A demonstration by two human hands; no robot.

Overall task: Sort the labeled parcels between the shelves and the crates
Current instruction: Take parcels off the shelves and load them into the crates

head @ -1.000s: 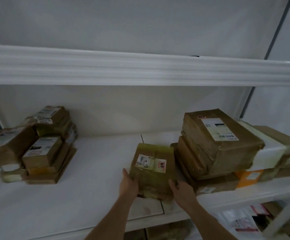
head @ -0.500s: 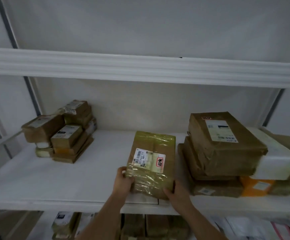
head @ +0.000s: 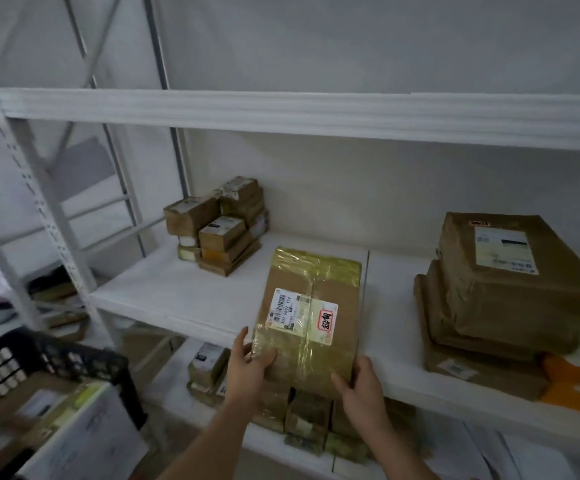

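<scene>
A brown cardboard parcel [head: 311,320] wrapped in yellowish tape, with a white label and a red-marked sticker, is tilted up over the front edge of the white middle shelf [head: 184,296]. My left hand [head: 248,363] grips its lower left corner. My right hand [head: 361,386] holds its lower right corner. A black plastic crate [head: 84,362] with parcels and white envelopes stands at the lower left.
A pile of small brown boxes [head: 219,226] sits at the shelf's back left. Large brown-wrapped parcels [head: 499,289] are stacked at the right over an orange one [head: 572,382]. More taped parcels [head: 309,420] lie on the lower shelf. White uprights [head: 32,188] stand at left.
The parcel has been lifted off the shelf and drawn toward me, held by both hands. The view has swung left and down, revealing the crate and shelf uprights.
</scene>
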